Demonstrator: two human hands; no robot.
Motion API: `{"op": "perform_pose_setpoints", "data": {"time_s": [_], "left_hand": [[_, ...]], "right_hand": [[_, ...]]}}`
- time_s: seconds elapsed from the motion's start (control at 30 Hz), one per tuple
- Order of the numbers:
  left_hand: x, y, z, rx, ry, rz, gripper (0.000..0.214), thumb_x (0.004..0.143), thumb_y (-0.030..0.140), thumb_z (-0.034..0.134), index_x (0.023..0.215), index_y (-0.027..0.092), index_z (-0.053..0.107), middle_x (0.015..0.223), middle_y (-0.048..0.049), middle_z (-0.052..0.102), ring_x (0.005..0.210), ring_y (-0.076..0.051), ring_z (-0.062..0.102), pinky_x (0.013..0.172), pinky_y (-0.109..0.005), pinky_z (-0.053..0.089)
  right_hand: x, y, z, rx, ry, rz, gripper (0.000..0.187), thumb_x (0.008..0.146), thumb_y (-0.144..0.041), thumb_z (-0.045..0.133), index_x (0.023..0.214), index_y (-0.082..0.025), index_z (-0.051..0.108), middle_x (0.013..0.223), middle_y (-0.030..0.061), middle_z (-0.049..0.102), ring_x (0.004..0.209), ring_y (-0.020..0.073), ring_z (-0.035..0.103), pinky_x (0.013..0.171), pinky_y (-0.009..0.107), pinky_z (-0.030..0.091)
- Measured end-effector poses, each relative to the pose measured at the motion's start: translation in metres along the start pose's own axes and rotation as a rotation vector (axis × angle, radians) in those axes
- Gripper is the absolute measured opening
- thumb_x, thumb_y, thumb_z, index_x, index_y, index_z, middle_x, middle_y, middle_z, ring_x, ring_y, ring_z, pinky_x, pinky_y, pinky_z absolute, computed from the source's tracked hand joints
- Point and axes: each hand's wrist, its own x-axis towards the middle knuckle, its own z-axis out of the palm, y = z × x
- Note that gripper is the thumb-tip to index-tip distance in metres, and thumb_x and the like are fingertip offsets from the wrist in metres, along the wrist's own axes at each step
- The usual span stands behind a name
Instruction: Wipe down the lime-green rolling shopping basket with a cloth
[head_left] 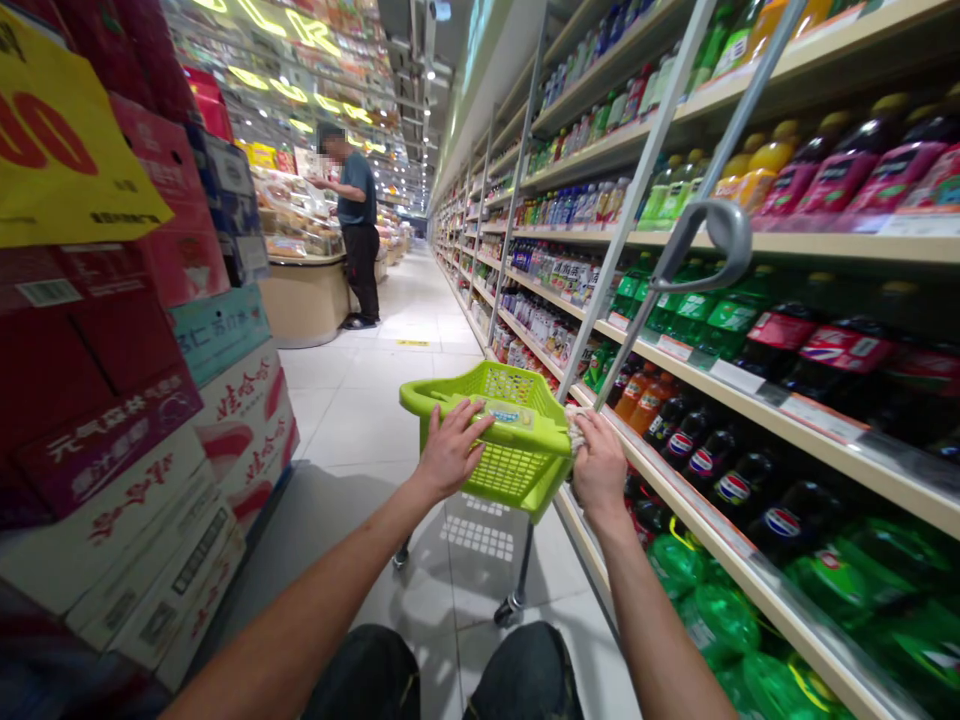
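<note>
My left hand [450, 447] grips the near rim of the green basket [517, 470], fingers draped over it. My right hand [598, 465] closes around its near right corner. The basket stands on the tiled floor [352, 420], beside the drinks shelf [750, 385].

Sticker [511, 413] on green basket [517, 460] illegible
</note>
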Motion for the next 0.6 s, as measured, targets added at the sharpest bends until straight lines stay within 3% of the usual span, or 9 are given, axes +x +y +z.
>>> {"op": "perform_pose_setpoints", "data": {"time_s": [0.2,0.3,0.43,0.6], "left_hand": [[0.0,0.01,0.001,-0.01,-0.005,-0.001,0.043,0.079,0.028,0.045,0.122,0.024,0.045,0.136,-0.0085,0.038,0.126,-0.026,0.029,0.102,-0.056,0.011],[-0.002,0.007,-0.003,-0.004,-0.011,-0.001,0.043,0.079,0.026,0.045,0.122,0.024,0.045,0.136,-0.0079,0.038,0.127,-0.026,0.029,0.102,-0.055,0.012],[-0.005,0.005,-0.006,-0.002,0.013,-0.001,0.043,0.078,0.024,0.046,0.121,0.023,0.046,0.135,-0.0078,0.039,0.126,-0.025,0.029,0.103,-0.054,0.011],[-0.007,0.005,-0.005,-0.003,0.041,-0.011,0.044,0.076,0.023,0.047,0.12,0.023,0.047,0.134,-0.0077,0.041,0.126,-0.026,0.03,0.103,-0.054,0.011]], "right_hand": [[-0.001,-0.046,0.034,0.115,-0.13,-0.155,0.039,0.076,-0.005,0.036,0.101,-0.018,0.063,0.115,0.0094,0.057,0.122,0.0205,0.037,0.102,0.045,0.032],[0.002,-0.039,0.03,0.133,-0.15,-0.163,0.042,0.076,-0.004,0.035,0.106,-0.019,0.061,0.118,0.0082,0.056,0.122,0.0192,0.039,0.101,0.043,0.034],[0.004,-0.016,0.016,0.079,-0.073,-0.057,0.041,0.075,-0.006,0.037,0.106,-0.019,0.061,0.115,0.0076,0.058,0.113,0.0194,0.048,0.098,0.043,0.038],[-0.008,-0.054,0.034,0.21,-0.097,-0.21,0.04,0.079,-0.007,0.035,0.108,-0.019,0.06,0.119,0.0082,0.056,0.121,0.0177,0.04,0.101,0.041,0.035]]}}
